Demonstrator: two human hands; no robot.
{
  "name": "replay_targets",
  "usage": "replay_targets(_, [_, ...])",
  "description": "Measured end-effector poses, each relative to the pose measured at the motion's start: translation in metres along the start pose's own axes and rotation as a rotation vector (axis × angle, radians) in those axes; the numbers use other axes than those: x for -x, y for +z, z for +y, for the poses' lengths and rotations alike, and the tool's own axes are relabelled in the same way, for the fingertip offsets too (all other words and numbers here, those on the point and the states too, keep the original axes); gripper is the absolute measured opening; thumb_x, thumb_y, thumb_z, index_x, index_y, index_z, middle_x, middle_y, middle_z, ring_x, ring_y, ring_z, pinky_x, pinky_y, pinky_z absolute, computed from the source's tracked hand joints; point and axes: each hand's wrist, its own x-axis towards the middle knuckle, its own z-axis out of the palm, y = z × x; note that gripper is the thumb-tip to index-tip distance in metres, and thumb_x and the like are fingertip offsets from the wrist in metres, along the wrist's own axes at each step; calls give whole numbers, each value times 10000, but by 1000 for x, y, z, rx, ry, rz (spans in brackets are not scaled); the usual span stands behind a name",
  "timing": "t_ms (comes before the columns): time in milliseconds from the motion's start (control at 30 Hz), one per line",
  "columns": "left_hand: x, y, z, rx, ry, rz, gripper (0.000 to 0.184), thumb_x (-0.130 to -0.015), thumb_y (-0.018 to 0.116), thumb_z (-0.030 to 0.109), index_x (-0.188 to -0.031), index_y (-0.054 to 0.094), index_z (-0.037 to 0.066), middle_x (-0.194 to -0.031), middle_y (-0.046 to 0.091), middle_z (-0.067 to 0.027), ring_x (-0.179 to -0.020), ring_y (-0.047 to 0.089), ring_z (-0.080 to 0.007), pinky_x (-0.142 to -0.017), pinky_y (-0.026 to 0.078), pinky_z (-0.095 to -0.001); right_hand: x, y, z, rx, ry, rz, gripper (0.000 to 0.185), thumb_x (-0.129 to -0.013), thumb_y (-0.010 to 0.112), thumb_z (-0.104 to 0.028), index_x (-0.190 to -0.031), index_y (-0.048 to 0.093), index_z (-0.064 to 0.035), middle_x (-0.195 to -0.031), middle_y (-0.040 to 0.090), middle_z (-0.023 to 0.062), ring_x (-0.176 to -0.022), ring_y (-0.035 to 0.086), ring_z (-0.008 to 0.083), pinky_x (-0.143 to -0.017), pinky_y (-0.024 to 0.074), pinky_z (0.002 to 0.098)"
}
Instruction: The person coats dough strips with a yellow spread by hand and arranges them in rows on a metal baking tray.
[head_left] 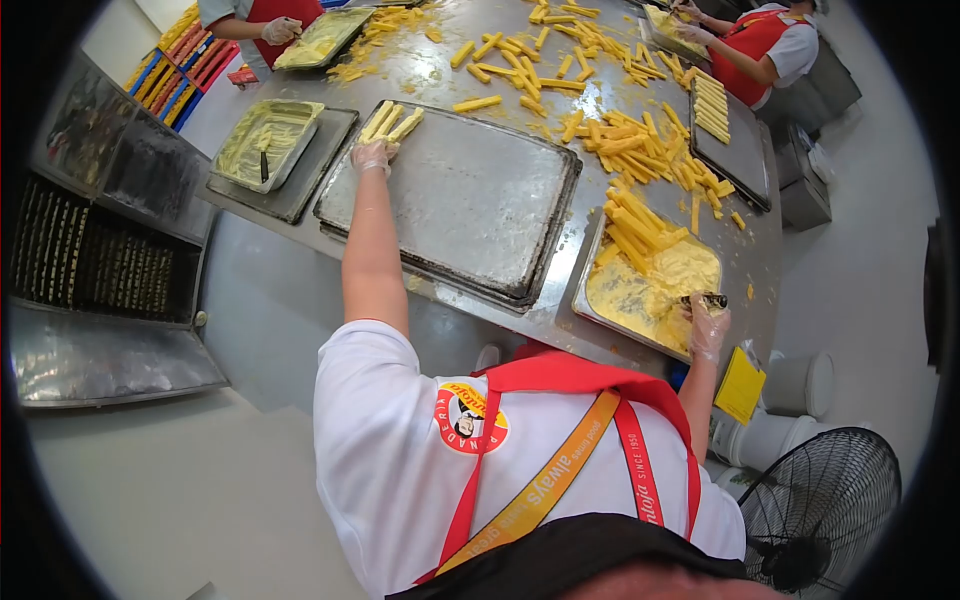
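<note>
My left hand [375, 156], in a clear plastic glove, is closed on the near ends of a few cream-coated cake sticks [386, 121] at the far left corner of a dark-edged baking tray [470, 200]. The rest of that tray's surface is bare metal. My gloved right hand [708, 328] grips a black-handled spatula [708, 300] over the right side of a metal pan [643, 340]. Yellow spread coats the pan's bottom, and plain yellow cake sticks [632, 228] are heaped at its far end. The spatula's blade is not clearly visible.
Loose cake sticks [640, 145] and crumbs cover much of the steel table [400, 85]. At left sits a pan of pale cream [275, 125]; at right, a tray with a row of sticks [710, 105]. Two co-workers stand across the table. A fan [830, 500] is behind right.
</note>
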Motion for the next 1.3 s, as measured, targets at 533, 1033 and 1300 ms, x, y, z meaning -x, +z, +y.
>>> replay_targets(533, [70,-7,63,-538,262,117,355,-791,638,256,-1037,655,1,-1025,666,-229,-991,636,-363,-885,487,-427,5,-5,7,-72,63,21,260,-868,687,-84,-1052,516,-18,-864,641,97,-649,660,184,-528,523,265])
replay_targets(1033, [67,2,38,-891,306,225,389,-842,623,324,-1123,634,57,-1049,645,-217,-976,627,-380,-851,500,-455,13,2,6,-27,49,53,269,-856,712,-114,-1042,553,-2,-882,650,97,-647,650,172,-543,529,275])
replay_targets(1300, [73,4,48,-844,250,242,419,-797,678,326,-1082,621,25,-1022,642,-227,-984,616,-396,-869,488,-454,22,2,-6,-19,75,21,209,-873,677,-90,-1027,581,14,-908,647,88,-686,648,160,-629,539,281])
